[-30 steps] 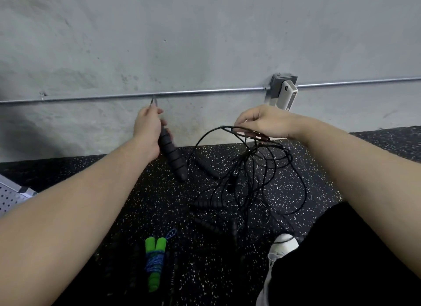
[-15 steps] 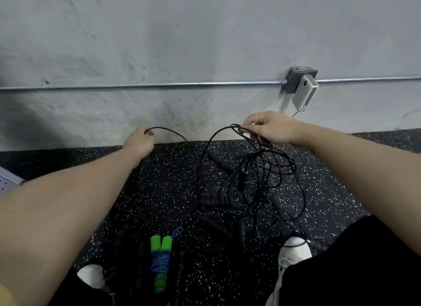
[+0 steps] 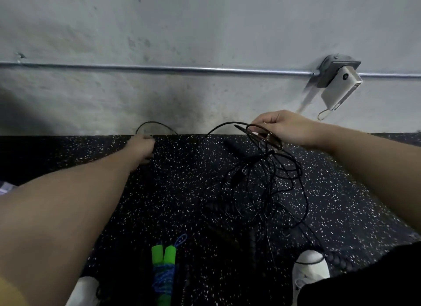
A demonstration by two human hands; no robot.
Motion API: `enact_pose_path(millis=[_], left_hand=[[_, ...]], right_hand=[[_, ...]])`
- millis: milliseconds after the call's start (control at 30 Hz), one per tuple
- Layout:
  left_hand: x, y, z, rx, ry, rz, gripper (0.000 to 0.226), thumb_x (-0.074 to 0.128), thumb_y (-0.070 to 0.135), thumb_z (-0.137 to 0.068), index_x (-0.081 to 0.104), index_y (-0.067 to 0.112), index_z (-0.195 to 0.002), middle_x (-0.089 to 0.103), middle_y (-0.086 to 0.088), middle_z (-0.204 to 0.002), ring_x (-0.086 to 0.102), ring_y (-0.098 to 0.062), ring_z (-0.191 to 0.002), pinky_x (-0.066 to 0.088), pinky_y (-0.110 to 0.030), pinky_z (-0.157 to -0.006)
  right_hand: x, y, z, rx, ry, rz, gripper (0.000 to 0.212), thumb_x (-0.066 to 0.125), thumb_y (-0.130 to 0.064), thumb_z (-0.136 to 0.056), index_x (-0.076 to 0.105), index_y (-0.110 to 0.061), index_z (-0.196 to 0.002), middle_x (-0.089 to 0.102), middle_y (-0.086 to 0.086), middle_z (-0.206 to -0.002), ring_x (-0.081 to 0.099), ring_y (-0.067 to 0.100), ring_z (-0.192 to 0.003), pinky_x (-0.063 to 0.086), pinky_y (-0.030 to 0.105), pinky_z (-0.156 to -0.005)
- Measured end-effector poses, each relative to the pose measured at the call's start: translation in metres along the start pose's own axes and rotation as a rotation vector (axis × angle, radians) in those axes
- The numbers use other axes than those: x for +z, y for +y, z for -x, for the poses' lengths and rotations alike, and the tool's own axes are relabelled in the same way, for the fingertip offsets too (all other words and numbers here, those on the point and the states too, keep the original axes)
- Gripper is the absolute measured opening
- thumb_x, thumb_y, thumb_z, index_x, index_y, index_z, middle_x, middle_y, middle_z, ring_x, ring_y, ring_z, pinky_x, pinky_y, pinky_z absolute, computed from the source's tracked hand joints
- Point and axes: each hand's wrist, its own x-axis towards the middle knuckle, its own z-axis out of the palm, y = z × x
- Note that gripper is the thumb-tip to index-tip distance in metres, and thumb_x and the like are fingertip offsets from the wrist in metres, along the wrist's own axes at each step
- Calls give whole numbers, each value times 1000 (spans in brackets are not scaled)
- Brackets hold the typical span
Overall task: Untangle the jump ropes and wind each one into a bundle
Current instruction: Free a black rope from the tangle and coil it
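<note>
Down on the speckled black floor mat (image 3: 173, 191), against the grey wall (image 3: 205, 32), the tangle of black jump ropes (image 3: 262, 187) is lying mostly under and just toward the person from the right hand (image 3: 282, 129), which is curling its fingers round several gathered strands and lifting them off the mat. One black strand (image 3: 224, 124) is arching out of that grip toward the left, dipping to the mat, then rising again in a small loop (image 3: 156, 125) at the left hand (image 3: 141, 147), which is reaching forward with fingers folded down around something; whether it is gripping a handle or only the cord cannot be told. So the freed length is running roughly left to right between the hands, while the knot itself is sitting nearer the right one. A green-handled rope (image 3: 164, 273), already wound with blue cord, is lying near the person's white shoes (image 3: 309, 269), well apart from the tangle. Drawing the left hand farther leftward looks like the way to pull this strand clear
</note>
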Motion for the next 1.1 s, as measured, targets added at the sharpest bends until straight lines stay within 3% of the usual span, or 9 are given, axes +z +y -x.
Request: enact_pose_path(millis=[133,233,367,500,600,733,833,967,1100], left_hand=[[26,43,49,261,-316,-135,13,56,21,-102,66,13,-107,72,-3,-80,67,-18,-68,46,-26,-59],[52,67,89,369,-574,-211,16,60,23,-102,64,20,-117,75,-2,-94,70,-16,-76,51,-27,-62],[89,87,145,537,-657,-232,58,71,24,-93,49,35,-146,56,9,-139,62,-12,-116,54,-32,-96],[113,92,187,604,-817,-155,98,80,33,-86,18,36,-161,27,0,-167,25,-13,-152,23,-38,-124],[122,101,215,663,-749,-119,92,78,49,-85,24,33,-158,37,2,-159,31,-13,-147,25,-32,-119],[125,110,227,606,-506,38,24,67,43,-97,70,28,-115,73,12,-101,68,-13,-104,50,-21,-92],[117,115,224,455,-538,160,26,71,47,-93,72,28,-111,79,1,-97,76,-24,-94,57,-46,-96],[103,121,225,401,-539,266,32,68,46,-95,65,23,-117,78,-9,-104,76,-29,-86,60,-35,-67],[90,122,227,285,-542,343,35,69,49,-93,65,24,-118,79,-1,-99,73,-23,-83,61,-40,-76]], right_hand=[[-2,-1,8,24,-10,-122,22,60,-35,-99,75,-20,-104,69,1,-75,57,8,-62,45,23,-61],[-5,-5,22,8,-46,-93,23,58,-38,-99,74,-22,-95,66,0,-72,54,6,-55,42,25,-60],[-9,-8,43,-31,-61,-114,24,61,-39,-97,74,-20,-96,67,0,-69,57,11,-61,49,34,-70],[-15,-11,63,-62,-71,-124,20,63,-41,-95,77,-27,-89,71,0,-73,60,21,-79,48,52,-94],[-15,-18,75,-91,-56,-119,19,63,-33,-98,77,-28,-88,74,6,-79,62,20,-77,44,39,-85],[-13,-25,80,-115,20,-214,20,64,-37,-96,75,-21,-95,75,0,-80,57,18,-71,42,27,-68],[-18,-24,76,-122,197,-310,23,55,-32,-103,74,-19,-105,75,-4,-91,61,11,-75,52,21,-58],[-25,-15,80,-116,383,-194,21,56,-32,-101,63,-20,-117,69,-2,-105,63,14,-90,49,18,-69],[-23,-3,99,-38,132,14,65,70,-58,-84,46,-26,-135,65,-3,-112,65,15,-98,54,33,-85]])
